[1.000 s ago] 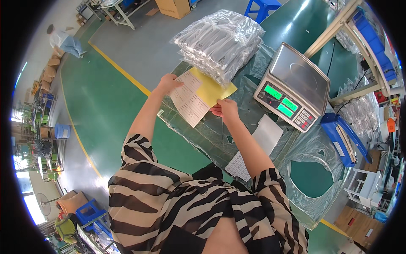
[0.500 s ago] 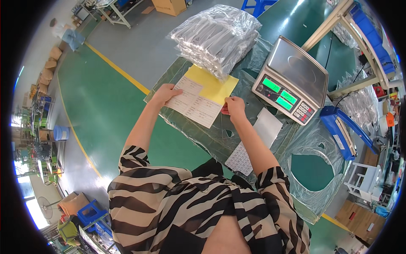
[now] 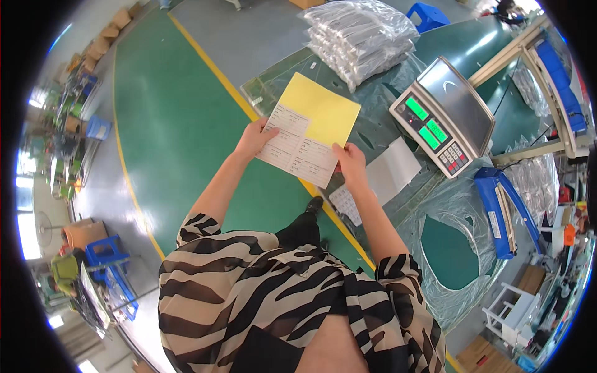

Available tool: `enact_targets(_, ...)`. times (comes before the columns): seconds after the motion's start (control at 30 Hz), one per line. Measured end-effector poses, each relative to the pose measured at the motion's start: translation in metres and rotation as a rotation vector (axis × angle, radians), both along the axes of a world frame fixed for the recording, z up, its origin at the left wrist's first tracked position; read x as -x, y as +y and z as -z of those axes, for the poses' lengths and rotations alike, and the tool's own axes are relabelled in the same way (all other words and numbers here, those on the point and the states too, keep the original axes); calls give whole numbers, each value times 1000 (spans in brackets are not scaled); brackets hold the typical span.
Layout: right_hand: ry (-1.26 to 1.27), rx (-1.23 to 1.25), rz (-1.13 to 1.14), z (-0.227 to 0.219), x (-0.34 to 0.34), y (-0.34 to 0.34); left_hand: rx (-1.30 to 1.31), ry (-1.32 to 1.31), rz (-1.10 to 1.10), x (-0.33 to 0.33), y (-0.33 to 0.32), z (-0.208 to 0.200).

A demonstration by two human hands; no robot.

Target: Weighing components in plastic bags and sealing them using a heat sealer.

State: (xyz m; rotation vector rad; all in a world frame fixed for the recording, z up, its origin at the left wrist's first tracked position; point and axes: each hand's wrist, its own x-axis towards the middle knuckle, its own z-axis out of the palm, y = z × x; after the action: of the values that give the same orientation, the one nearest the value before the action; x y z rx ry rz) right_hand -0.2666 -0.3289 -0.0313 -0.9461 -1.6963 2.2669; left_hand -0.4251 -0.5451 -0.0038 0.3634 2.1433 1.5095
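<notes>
There's the table [image 3: 264,93], the bagged stack [image 3: 360,40] on it, and now I've pulled the yellow-and-white paper [image 3: 317,118] back clear of that stack, toward me, so its face should read easier; left hand [image 3: 254,140] and right hand [image 3: 352,164] pinch opposite sides, fingers closed.

White labels [image 3: 292,146] bear print; the scale [image 3: 444,115] shows digits [image 3: 437,131].

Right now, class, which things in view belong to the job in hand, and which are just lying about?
In the job:
yellow-and-white printed sheet, gripped at opposite edges by the left hand and right hand

Apparently just lying about, untouched:
clear-bagged stack
scale, displays lit
blue lever device
blue stool near the top
</notes>
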Motion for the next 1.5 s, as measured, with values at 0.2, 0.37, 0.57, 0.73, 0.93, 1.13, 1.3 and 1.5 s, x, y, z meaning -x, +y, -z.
enact_targets(0.2,-2,-482,-197,28,-96,-76,-150,-85,-209,-117,-62,30)
enact_targets(0.37,-73,-151,-405,72,-178,-132,-136,-359,-390,-222,-152,99)
enact_targets(0.57,-350,332,-234,144,-247,-146,-98,-576,-652,-310,-205,154)
enact_targets(0.73,-219,221,86,214,-310,-74,-110,-742,-616,-367,-204,206)
enact_targets(0.93,-114,199,437,177,-305,-72,36,-818,-380,-461,-240,229)
enact_targets(1.13,-35,318,592,227,-300,1,75,-810,-419,-487,-294,256)
enact_targets(1.3,-206,465,737,233,-333,-11,189,-695,-310,-470,-304,261)
enact_targets(1.5,-409,74,-50,179,-437,-136,330,-462,49,-446,-276,262)
